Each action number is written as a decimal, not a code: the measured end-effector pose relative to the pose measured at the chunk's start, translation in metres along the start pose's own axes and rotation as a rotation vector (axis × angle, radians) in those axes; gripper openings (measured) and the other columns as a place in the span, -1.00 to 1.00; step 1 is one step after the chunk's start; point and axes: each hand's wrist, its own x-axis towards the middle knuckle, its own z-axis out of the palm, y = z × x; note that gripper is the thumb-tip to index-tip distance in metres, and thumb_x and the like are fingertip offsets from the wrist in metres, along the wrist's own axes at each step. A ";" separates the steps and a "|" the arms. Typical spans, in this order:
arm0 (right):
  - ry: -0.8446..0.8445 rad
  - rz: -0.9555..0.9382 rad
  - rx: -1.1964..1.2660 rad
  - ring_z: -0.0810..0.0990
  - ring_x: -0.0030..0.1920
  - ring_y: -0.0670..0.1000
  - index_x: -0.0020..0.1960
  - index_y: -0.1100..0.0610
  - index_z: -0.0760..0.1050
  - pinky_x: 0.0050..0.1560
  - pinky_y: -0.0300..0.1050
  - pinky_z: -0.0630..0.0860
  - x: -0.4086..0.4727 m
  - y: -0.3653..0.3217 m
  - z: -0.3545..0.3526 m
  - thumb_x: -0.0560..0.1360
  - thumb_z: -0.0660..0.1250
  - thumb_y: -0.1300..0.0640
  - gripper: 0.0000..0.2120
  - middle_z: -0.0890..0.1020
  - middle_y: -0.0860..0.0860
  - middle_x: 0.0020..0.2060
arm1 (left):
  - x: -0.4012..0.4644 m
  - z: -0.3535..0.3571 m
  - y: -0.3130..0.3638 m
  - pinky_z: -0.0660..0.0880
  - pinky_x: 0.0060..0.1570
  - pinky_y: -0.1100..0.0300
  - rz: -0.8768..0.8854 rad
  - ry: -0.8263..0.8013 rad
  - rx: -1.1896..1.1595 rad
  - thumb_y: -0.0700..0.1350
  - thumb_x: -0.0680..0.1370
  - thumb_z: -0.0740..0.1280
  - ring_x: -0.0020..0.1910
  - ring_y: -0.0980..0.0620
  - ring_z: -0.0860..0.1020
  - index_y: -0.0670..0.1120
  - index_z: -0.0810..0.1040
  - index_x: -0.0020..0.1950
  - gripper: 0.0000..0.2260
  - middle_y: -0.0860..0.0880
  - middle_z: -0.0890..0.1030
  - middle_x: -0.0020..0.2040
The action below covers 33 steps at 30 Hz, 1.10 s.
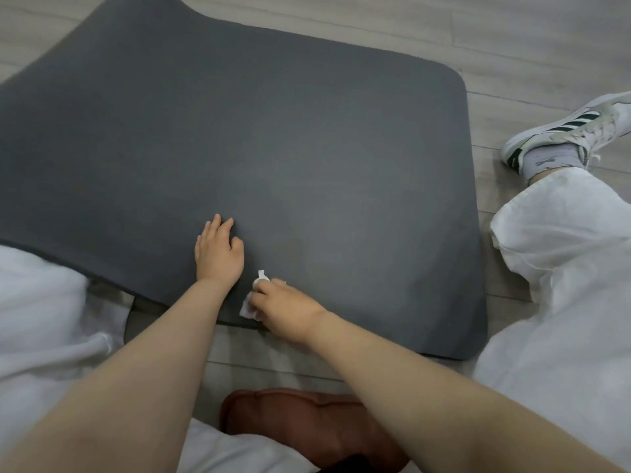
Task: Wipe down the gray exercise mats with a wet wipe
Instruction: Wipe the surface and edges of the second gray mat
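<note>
A dark gray exercise mat [273,138] lies on the wooden floor and fills most of the view. My left hand [218,251] rests flat on the mat near its front edge, fingers spread. Just to its right, my right hand [286,306] grips a crumpled white wet wipe [252,298] and holds it against the mat's front edge. Part of the wipe is hidden under my fingers.
My right leg in white trousers [560,268] stretches along the mat's right side, ending in a white sneaker [577,131]. White cloth [44,308] covers my left knee over the mat's left front corner. A brown slipper [307,428] lies on the floor [512,46] below my arms.
</note>
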 end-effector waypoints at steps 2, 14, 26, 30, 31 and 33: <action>-0.060 0.044 0.008 0.52 0.03 0.26 0.06 0.22 0.57 0.07 0.07 0.48 -0.029 0.033 -0.019 0.43 0.33 0.30 -0.79 0.51 0.17 0.11 | -0.002 0.004 -0.001 -0.06 0.55 0.01 0.007 0.039 -0.005 -0.18 0.62 0.15 0.59 -0.07 0.06 -0.11 0.32 0.53 -0.55 -0.09 0.16 0.60; 0.085 1.190 0.157 0.66 -0.25 0.06 -0.25 0.18 0.56 -0.43 -0.33 0.47 -0.147 0.127 -0.085 0.46 0.30 0.12 -0.82 0.63 0.11 -0.36 | -0.006 0.013 0.003 -0.04 0.55 0.00 0.007 0.137 0.000 -0.20 0.57 0.21 0.58 -0.09 0.12 -0.12 0.37 0.49 -0.54 -0.10 0.22 0.58; -0.121 -0.077 0.144 0.52 0.02 0.16 -0.01 0.19 0.54 0.06 -0.10 0.42 -0.035 0.022 -0.021 0.43 0.34 0.26 -0.86 0.57 0.13 -0.01 | -0.004 0.005 0.000 -0.06 0.55 0.05 -0.004 0.069 -0.032 -0.18 0.60 0.18 0.59 -0.06 0.09 -0.10 0.34 0.52 -0.55 -0.08 0.18 0.59; -0.298 -0.208 0.047 0.51 0.02 0.10 -0.09 0.12 0.53 0.07 -0.12 0.42 -0.109 0.095 -0.057 0.43 0.28 0.26 -0.90 0.56 0.06 -0.01 | -0.004 0.010 -0.001 -0.05 0.55 0.04 0.013 0.098 -0.010 -0.19 0.58 0.21 0.58 -0.08 0.10 -0.11 0.34 0.51 -0.53 -0.10 0.20 0.59; -0.369 -0.237 0.010 0.50 0.01 0.07 -0.10 0.11 0.52 0.07 -0.13 0.41 -0.131 0.113 -0.066 0.46 0.27 0.24 -0.92 0.55 0.04 0.00 | -0.003 0.010 0.000 -0.05 0.55 0.03 0.004 0.097 -0.019 -0.19 0.59 0.21 0.58 -0.08 0.11 -0.11 0.35 0.51 -0.54 -0.10 0.20 0.59; -0.547 -0.271 -0.108 0.49 -0.02 0.06 -0.10 0.07 0.50 0.04 -0.11 0.46 -0.178 0.154 -0.082 0.52 0.27 0.17 -0.95 0.53 0.01 0.03 | -0.003 0.009 0.001 -0.04 0.55 0.03 -0.004 0.096 -0.034 -0.19 0.59 0.20 0.58 -0.08 0.11 -0.11 0.36 0.50 -0.55 -0.10 0.20 0.59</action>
